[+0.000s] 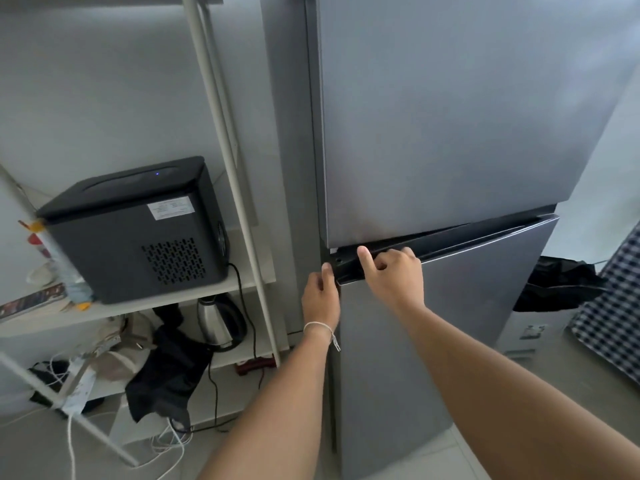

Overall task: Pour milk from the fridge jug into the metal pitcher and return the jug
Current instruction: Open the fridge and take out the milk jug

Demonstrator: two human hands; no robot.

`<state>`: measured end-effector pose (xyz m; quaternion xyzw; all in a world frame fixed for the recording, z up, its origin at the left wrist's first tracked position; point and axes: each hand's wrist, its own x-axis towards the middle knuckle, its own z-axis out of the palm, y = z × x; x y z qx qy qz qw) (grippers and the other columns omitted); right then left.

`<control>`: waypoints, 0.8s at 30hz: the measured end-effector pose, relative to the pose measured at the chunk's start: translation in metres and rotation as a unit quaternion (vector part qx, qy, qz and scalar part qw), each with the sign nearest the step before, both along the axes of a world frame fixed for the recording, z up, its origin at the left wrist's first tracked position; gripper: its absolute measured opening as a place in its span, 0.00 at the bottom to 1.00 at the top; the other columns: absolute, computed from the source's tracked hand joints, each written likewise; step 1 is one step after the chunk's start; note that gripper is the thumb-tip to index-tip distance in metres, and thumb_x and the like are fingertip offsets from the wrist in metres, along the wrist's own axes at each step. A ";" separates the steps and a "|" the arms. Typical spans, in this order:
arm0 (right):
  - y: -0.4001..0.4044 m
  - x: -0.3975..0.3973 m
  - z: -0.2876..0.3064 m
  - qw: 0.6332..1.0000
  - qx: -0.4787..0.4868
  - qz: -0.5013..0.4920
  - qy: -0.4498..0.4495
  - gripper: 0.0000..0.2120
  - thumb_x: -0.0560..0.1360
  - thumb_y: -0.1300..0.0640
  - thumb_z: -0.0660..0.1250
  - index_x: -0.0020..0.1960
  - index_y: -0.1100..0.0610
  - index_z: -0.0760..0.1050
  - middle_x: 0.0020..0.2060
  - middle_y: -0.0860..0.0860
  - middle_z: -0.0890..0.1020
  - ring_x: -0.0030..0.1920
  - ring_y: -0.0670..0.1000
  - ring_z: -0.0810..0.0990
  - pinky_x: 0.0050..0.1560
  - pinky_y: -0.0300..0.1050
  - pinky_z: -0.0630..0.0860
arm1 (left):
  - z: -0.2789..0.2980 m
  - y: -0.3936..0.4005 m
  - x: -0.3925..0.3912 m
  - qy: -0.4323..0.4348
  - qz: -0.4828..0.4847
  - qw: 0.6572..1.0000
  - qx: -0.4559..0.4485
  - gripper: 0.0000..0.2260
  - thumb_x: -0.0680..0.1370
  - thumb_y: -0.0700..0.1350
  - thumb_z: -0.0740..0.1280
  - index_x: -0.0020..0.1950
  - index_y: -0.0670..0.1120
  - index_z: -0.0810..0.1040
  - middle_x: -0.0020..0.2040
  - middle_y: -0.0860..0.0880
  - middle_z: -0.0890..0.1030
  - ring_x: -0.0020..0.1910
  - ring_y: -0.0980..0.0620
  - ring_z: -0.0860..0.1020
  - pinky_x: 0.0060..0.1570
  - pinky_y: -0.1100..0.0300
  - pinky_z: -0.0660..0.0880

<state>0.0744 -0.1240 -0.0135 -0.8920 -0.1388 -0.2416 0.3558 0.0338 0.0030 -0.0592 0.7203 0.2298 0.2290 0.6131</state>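
1. head view: a tall grey fridge [433, 133] fills the middle; its lower door [450, 323] stands slightly ajar, a dark gap showing along its top edge below the upper door [433, 116].
2. the left hand [320, 297] grips the lower door's left top corner, thumb up on the dark edge, fingers wrapped round the side out of sight; a thin pale band [320, 329] circles its wrist.
3. the right hand [393, 271] sits just right of the left hand, fingers curled into the recessed top edge of the lower door, thumb raised; it holds the door's rim.
4. the milk jug and the metal pitcher cannot be seen; the fridge's inside is hidden.
5. left of the fridge, a white shelf rack [242, 202] carries a black box-shaped appliance [138, 230] with a white label too blurred to read and a small blue light on top.
6. below that appliance a steel kettle [214, 323] stands beside dark cloth [166, 368] and tangled white cables [76, 386].
7. right of the fridge, a chequered fabric [613, 313] hangs near a dark bag [561, 285].
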 end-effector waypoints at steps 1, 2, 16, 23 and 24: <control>-0.005 -0.009 -0.004 1.000 0.002 -0.007 -0.017 0.31 0.79 0.40 0.63 0.22 0.53 0.63 0.21 0.46 0.70 0.39 0.55 0.71 0.45 0.49 0.69 | -0.006 -0.012 -0.010 -0.019 0.009 1.000 -0.013 0.21 0.82 0.63 0.56 0.41 0.49 0.74 0.37 0.54 0.76 0.37 0.61 0.73 0.38 0.65 0.67; -0.011 -0.019 -0.008 0.999 0.013 -0.007 -0.034 0.30 0.79 0.41 0.64 0.23 0.52 0.63 0.22 0.45 0.69 0.38 0.54 0.70 0.47 0.49 0.69 | -0.014 -0.024 -0.020 -0.041 0.019 0.999 -0.028 0.24 0.81 0.64 0.56 0.41 0.46 0.75 0.37 0.51 0.78 0.37 0.58 0.74 0.39 0.64 0.69; -0.206 -0.137 0.001 0.989 0.088 0.120 -0.013 0.25 0.78 0.52 0.66 0.27 0.54 0.59 0.25 0.45 0.64 0.35 0.50 0.66 0.39 0.44 0.66 | -0.074 -0.212 -0.165 -0.061 -0.072 0.995 0.017 0.17 0.85 0.51 0.55 0.37 0.52 0.67 0.33 0.57 0.70 0.34 0.61 0.70 0.41 0.59 0.66; -0.366 -0.183 0.047 0.983 0.038 0.087 0.159 0.20 0.77 0.61 0.72 0.31 0.60 0.67 0.29 0.55 0.70 0.32 0.51 0.68 0.41 0.51 0.69 | -0.099 -0.293 -0.201 0.019 -0.330 0.929 0.167 0.15 0.85 0.44 0.60 0.43 0.37 0.74 0.40 0.37 0.78 0.41 0.41 0.76 0.46 0.47 0.72; -0.386 -0.188 0.053 0.982 0.024 0.062 0.175 0.15 0.77 0.58 0.72 0.35 0.60 0.72 0.31 0.54 0.74 0.33 0.52 0.72 0.40 0.50 0.70 | -0.098 -0.303 -0.202 0.024 -0.349 0.919 0.181 0.14 0.84 0.44 0.60 0.43 0.37 0.75 0.41 0.38 0.78 0.42 0.41 0.77 0.46 0.48 0.73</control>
